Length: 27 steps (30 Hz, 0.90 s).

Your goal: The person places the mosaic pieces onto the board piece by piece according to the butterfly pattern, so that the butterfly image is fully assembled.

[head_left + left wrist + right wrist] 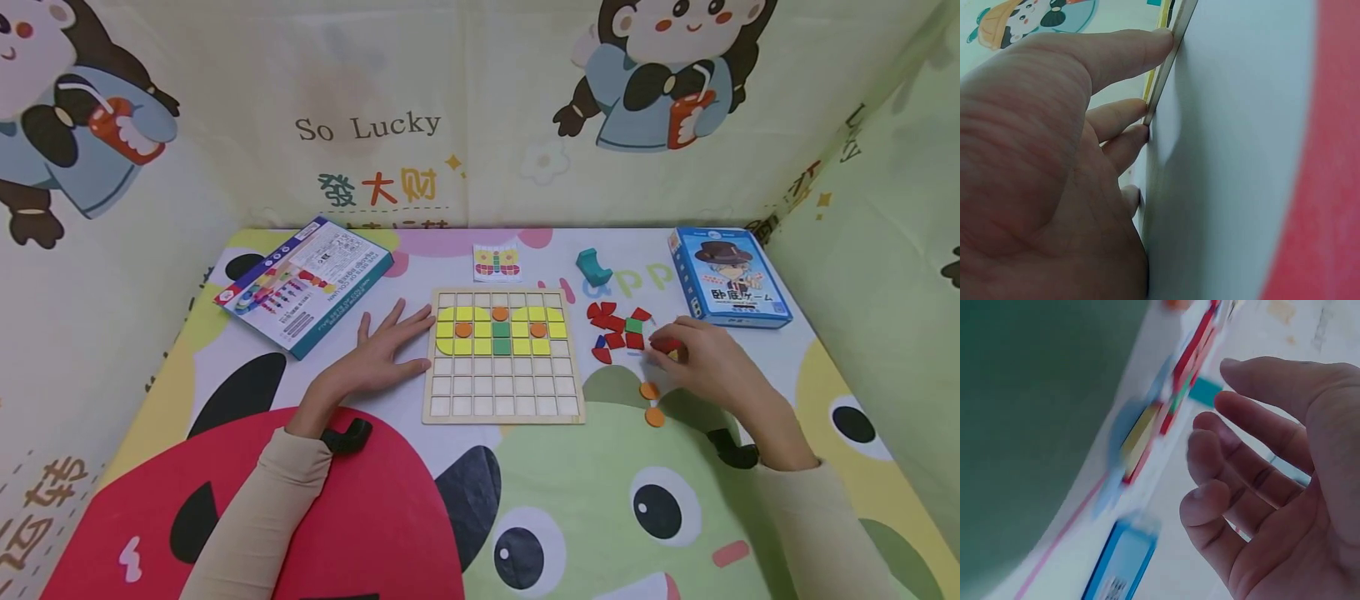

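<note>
A wooden grid board (504, 387) lies in the middle of the table, its upper rows filled with yellow tiles (454, 345), green squares (501, 330) and orange discs (499, 314). Against its left edge rest the spread fingertips of my left hand (382, 354); the left wrist view shows thumb and fingers touching the rim. My right hand (708, 362) is over the right side of a pile of red pieces (615, 323). In the right wrist view its fingers bend loosely, with nothing visible between them, and a yellow piece (1139, 439) lies below, apart from the hand.
Behind the board lies a butterfly picture card (497, 263). A teal curved block (594, 267) sits to its right. Boxes stand at back left (303, 283) and back right (729, 277). Two orange discs (654, 417) lie nearer me, and a green square (633, 326) is among the red pieces.
</note>
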Available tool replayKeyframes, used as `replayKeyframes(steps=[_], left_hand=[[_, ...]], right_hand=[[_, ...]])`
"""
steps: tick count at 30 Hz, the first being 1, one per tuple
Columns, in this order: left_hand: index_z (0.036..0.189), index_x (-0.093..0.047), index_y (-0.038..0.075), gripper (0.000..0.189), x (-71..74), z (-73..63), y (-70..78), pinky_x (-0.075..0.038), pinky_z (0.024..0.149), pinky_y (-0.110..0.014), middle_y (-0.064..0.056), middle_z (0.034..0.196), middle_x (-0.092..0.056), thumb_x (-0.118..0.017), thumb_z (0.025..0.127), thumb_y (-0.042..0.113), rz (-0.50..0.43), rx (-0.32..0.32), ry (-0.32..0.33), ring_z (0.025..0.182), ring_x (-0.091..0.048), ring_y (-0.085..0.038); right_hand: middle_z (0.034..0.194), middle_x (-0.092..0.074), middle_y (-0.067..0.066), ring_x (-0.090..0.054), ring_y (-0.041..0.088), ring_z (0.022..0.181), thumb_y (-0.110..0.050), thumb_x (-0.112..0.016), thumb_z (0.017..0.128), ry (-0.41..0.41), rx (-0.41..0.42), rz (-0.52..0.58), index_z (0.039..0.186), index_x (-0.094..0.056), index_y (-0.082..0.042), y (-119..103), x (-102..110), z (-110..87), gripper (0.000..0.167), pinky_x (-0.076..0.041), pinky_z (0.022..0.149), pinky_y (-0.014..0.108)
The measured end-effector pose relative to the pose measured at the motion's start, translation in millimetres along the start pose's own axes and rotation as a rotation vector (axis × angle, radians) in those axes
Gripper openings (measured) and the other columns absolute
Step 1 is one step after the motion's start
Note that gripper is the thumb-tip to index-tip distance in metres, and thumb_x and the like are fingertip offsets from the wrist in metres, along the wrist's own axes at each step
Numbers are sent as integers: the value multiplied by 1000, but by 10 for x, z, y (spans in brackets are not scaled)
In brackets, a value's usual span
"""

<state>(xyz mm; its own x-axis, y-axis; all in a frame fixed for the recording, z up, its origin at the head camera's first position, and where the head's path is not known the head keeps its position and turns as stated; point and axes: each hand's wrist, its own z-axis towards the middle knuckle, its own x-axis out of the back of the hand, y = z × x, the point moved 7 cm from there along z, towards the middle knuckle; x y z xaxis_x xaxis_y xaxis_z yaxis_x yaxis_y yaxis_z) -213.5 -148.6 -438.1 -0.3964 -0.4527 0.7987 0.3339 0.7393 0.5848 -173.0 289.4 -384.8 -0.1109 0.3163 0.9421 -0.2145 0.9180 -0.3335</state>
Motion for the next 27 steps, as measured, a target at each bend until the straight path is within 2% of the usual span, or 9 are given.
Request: replayKeyframes(steps=[5,8,20,24,27], left_hand=[[168,-32,24,85,2,3,-7,19,124,-74,-3,180,-22,-72,96,41,4,0,-2,169,6,-37],[168,-32,24,84,1,5,-16,19,124,-74,-3,179,-22,-72,96,42,4,0,-1,169,6,-37],[168,-32,23,85,1,-3,-8,19,124,-75,-5,179,-22,-72,96,43,-9,-5,4,168,5,-39],[168,-32,24,86,-2,-4,-18,19,124,-75,-4,179,-22,-73,96,43,-4,4,-1,169,5,-38],[168,-32,24,86,2,-7,-17,19,124,-75,-4,179,-22,-73,95,43,-3,8,-3,169,5,-38]], right_hand=[[106,-68,15,-56,25,88,-18,-79,93,-19,-68,22,121,-77,-5,261,31,-116,31,-46,59,23],[107,-68,17,-56,25,88,-18,-80,93,-27,-72,12,123,-75,-3,325,6,-139,33,-46,60,23],[112,-69,20,-58,26,90,-15,-80,92,-48,-64,7,122,-75,0,362,-70,-128,34,-49,65,23],[110,-70,21,-61,30,95,-17,-81,92,-63,-64,14,121,-74,1,368,-74,-128,35,-53,70,27],[107,-71,20,-61,29,93,-20,-82,92,-70,-68,20,121,-74,1,376,-71,-129,37,-52,69,26]])
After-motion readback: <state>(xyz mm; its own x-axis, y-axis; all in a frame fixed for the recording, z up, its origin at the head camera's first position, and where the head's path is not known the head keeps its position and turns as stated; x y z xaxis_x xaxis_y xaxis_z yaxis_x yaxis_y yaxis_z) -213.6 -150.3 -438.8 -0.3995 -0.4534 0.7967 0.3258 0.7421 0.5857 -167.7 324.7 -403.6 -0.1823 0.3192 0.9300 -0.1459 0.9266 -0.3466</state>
